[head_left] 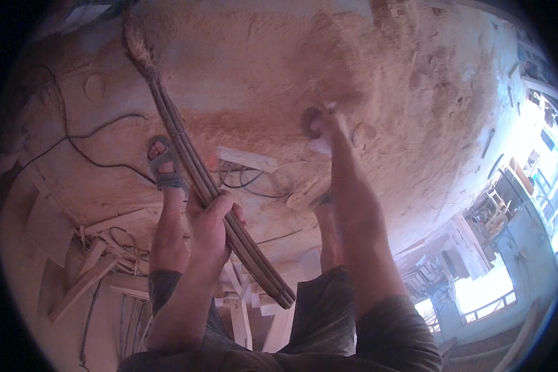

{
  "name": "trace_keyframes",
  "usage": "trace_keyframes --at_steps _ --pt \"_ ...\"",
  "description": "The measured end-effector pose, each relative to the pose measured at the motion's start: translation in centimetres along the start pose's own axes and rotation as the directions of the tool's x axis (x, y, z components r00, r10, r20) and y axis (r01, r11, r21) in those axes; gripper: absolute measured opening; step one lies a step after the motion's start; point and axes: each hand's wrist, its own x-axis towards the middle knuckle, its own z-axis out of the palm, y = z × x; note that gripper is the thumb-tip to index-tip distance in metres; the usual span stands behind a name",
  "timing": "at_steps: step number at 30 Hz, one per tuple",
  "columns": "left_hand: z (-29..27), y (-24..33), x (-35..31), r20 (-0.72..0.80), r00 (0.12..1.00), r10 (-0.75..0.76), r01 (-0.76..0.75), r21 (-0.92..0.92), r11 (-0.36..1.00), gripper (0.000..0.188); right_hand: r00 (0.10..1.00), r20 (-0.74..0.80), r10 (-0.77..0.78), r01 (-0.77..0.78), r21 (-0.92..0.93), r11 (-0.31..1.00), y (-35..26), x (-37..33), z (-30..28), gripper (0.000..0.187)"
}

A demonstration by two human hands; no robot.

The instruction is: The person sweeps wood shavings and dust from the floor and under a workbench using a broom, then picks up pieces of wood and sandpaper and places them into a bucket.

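Note:
My left hand [216, 218] is wrapped round a long stick broom [195, 164], made of thin brown rods bound together. The broom slants from near my lap out to the far left, where its dust-coated end rests on the floor. My right hand [333, 127] reaches forward, low over the dusty floor, with its fingers closed. At its left side sits a dark round object [312, 122], apparently in its grip; what kind of thing it is I cannot make out. Small pale pieces show by the fingers.
Brown dust covers the floor [260, 80]. A black cable [99, 162] winds across the left side, near my sandalled foot [164, 162]. A pale board [248, 159] lies between my feet. Wooden pieces [84, 288] stand at the lower left; cluttered shelving and bright openings are at the right.

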Motion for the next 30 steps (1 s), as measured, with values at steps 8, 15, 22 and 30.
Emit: trace_keyframes --at_steps 8,15,22,30 --pt "1.4 0.2 -0.3 -0.069 0.996 -0.053 0.056 0.039 0.998 0.025 0.926 -0.3 -0.23 0.178 -0.191 0.965 7.3 -6.7 6.4 0.014" --pt "1.2 0.4 -0.8 -0.05 0.998 -0.023 0.025 0.037 0.999 0.028 0.958 -0.286 0.011 0.143 0.512 0.847 19.5 -1.0 2.8 0.03" --pt "0.7 0.1 -0.8 -0.063 0.998 -0.001 0.003 0.022 1.0 0.024 0.98 -0.094 -0.176 0.193 0.212 0.958 19.0 5.4 -3.5 0.05" --pt "-2.1 -0.4 -1.9 -0.021 0.999 0.04 -0.04 -0.011 0.999 0.027 0.945 -0.296 0.14 0.04 0.528 0.848 14.3 -1.6 -4.1 0.057"
